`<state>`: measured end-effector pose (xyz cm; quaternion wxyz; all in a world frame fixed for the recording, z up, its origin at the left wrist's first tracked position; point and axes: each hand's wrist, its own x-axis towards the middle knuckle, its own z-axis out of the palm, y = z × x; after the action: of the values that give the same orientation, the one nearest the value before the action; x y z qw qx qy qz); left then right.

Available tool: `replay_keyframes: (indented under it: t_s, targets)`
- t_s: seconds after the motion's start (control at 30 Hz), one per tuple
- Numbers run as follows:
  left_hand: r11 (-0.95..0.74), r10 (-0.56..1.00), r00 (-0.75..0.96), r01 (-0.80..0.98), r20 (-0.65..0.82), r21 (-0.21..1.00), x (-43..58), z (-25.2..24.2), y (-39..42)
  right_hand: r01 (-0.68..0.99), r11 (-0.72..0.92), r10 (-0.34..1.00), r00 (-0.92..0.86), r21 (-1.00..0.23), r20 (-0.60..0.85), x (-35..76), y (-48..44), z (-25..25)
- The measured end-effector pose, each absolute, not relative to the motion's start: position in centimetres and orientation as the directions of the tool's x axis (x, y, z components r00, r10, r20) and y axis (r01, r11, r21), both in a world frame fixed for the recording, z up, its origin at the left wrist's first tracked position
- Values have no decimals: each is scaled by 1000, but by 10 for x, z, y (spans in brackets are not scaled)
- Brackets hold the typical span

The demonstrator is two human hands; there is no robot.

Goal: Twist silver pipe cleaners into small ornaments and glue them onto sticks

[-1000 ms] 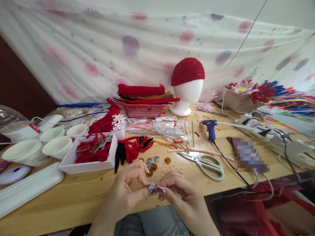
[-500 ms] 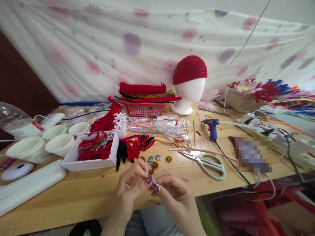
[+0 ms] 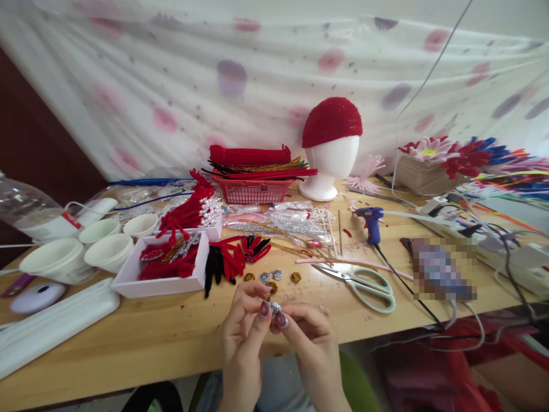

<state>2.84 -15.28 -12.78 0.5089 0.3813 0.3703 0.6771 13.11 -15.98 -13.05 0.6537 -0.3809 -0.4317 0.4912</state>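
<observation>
My left hand (image 3: 246, 326) and my right hand (image 3: 311, 337) meet above the table's front edge, both pinching a small silver coil (image 3: 275, 309) between thumbs and fingertips. Fingers cover part of the coil. Just beyond them lie silver discs (image 3: 278, 275) and gold discs (image 3: 296, 277), small and round. Green-handled scissors (image 3: 371, 289) rest to the right of my hands. On the left, a white box (image 3: 160, 286) holds red fuzzy pieces and some gold and silver ones, with black and red fuzzy loops (image 3: 231, 258) beside it.
A red basket (image 3: 255, 191) of fuzzy stems stands at the back, near a white foam head (image 3: 328, 163) with a red cap. A blue glue gun (image 3: 371, 223) and its cable are right. White bowls (image 3: 54, 257) and a plastic bottle (image 3: 30, 212) are left.
Both hands have shifted, the left one to the right and more upright. The silver piece shows more clearly between the thumbs. The view has moved slightly.
</observation>
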Motion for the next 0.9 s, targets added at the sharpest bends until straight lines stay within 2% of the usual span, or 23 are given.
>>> replay_keyframes:
  t_s: [0.07,0.13,0.23,0.3,0.37,0.47,0.57,0.8,0.9]
  targets:
    - [-271,960,-141,-225,244,936,16,-125,-150,-220,265,963,109,-939,246,141,-158,-123]
    - [-390,921,-8,19,390,921,0,-118,-145,-71,311,950,14,-948,311,154,-157,-111]
    - [-563,823,268,258,501,785,-21,-101,-135,145,367,922,-184,-919,339,169,-155,-94]
    - [-630,771,364,320,523,707,-25,-91,-132,216,382,910,-255,-898,326,174,-154,-88]
    - [-622,778,360,330,514,710,-22,-85,-132,225,380,913,-249,-897,324,174,-153,-87]
    - [-539,839,279,301,468,787,-12,-86,-137,208,334,937,-177,-919,301,171,-153,-89]
    - [-506,859,232,257,456,823,-6,-92,-140,183,260,959,-164,-948,231,173,-153,-88]
    - [-406,867,353,90,352,910,-10,-94,-138,67,34,960,-279,-997,14,185,-154,-82]
    - [-386,887,301,67,350,920,-10,-95,-138,3,-3,972,-236,-1000,-3,180,-157,-87]
